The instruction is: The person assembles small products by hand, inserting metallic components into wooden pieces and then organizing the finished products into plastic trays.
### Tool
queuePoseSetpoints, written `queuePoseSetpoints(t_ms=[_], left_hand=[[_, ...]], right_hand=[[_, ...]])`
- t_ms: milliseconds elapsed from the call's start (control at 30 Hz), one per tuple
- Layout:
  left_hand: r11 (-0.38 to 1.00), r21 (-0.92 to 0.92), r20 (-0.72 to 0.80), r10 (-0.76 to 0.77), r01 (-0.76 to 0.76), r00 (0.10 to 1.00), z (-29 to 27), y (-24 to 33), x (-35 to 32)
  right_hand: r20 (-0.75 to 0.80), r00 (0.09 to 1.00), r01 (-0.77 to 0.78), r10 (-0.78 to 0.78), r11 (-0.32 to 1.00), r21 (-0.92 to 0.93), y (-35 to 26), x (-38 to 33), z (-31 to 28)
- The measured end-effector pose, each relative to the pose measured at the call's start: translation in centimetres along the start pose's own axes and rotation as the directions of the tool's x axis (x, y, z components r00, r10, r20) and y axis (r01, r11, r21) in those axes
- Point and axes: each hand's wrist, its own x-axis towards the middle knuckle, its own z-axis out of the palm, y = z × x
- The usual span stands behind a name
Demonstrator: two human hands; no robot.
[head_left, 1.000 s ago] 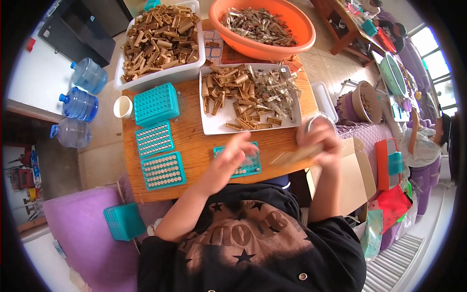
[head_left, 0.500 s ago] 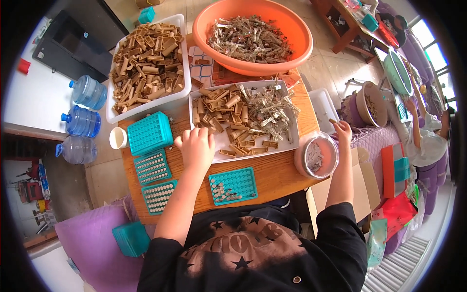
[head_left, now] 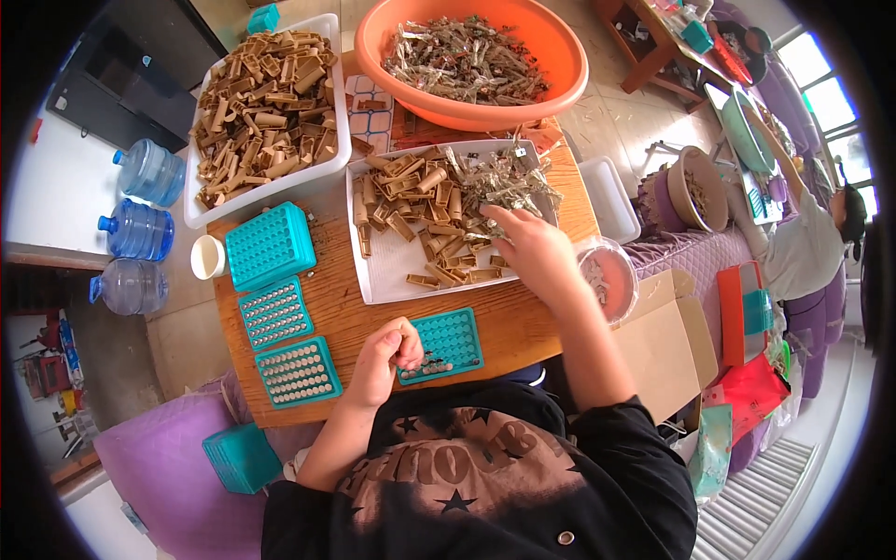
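My left hand [head_left: 385, 359] is closed, its fingers curled in at the left edge of a teal grid tray [head_left: 446, 331] that holds some small round silvery pieces; anything inside the fist is hidden. Over a shallow white box [head_left: 373, 282], my right hand [head_left: 537, 252] reaches with fingers stretched out and apart, fingertips at a heap of crinkled, clear-and-metallic strips [head_left: 509, 182]. Tan half-round shells [head_left: 425, 191] fill the left side of that box. To the left stand two teal trays with rows of round pieces, one a filled tray [head_left: 297, 371], beside stacked teal trays [head_left: 271, 245].
A white tub [head_left: 343, 121] heaped with tan shells and an orange basin [head_left: 378, 70] of strips stand at the back. Right of the box sits a round container [head_left: 623, 280] above an open cardboard box [head_left: 667, 345]. A paper cup [head_left: 207, 257] is far left; another person [head_left: 803, 243] sits at right.
My right hand has moved left from above the round container to the strips; the tan piece it held is no longer seen. My left hand has drawn back from the box and closed.
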Motion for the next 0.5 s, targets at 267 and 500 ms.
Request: queuePoseSetpoints(t_ms=[267,500], left_hand=[[0.998,-0.027,-0.091,-0.057,0.054,0.994,0.4,-0.3,-2.9],[0.983,-0.185,-0.072,-0.025,0.011,0.997,3.2,1.0,-0.9]], right_hand=[[-0.334,0.911,-0.015,0.243,0.828,0.56,-1.7,-1.3,-1.4],[-0.068,0.997,0.05,0.045,0.32,0.946,-5.0,-6.3,-0.8]])
